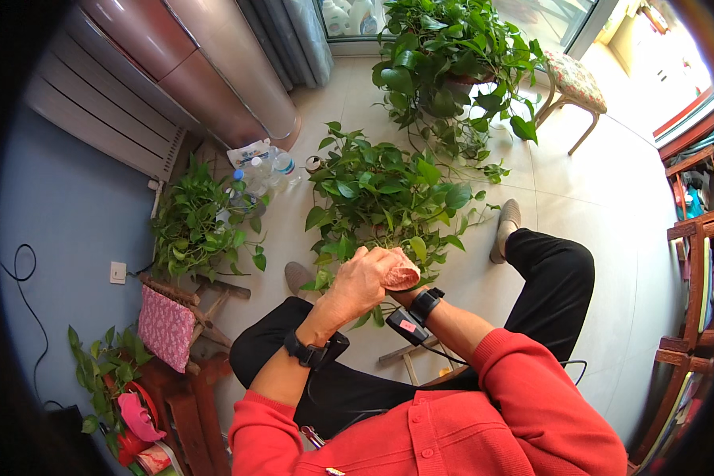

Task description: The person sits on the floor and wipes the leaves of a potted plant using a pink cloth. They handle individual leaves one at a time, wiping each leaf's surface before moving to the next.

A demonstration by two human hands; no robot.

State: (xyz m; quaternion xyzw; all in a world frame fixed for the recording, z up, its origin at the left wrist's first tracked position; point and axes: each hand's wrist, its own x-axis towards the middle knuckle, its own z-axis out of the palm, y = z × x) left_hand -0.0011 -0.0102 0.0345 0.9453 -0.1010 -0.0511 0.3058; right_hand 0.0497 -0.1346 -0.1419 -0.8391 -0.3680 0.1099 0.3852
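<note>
A folded pink cloth (402, 272) is gripped in my left hand (360, 279), just above the near edge of a leafy potted pothos (387, 184) on the floor. Beneath the cloth, my right hand (400, 296) comes in from the right, mostly hidden. Whether its fingers hold the cloth or a leaf cannot be seen. Green leaves and trailing stems surround both hands on the far side. The plant's pot is covered by foliage.
A smaller pothos (199, 220) and plastic bottles (268, 169) stand at the left, near a stool with a pink cushion (165, 327). A larger pothos (452, 65) and a floral-seat stool (574, 80) are farther off. A wooden shelf (684, 351) lines the right.
</note>
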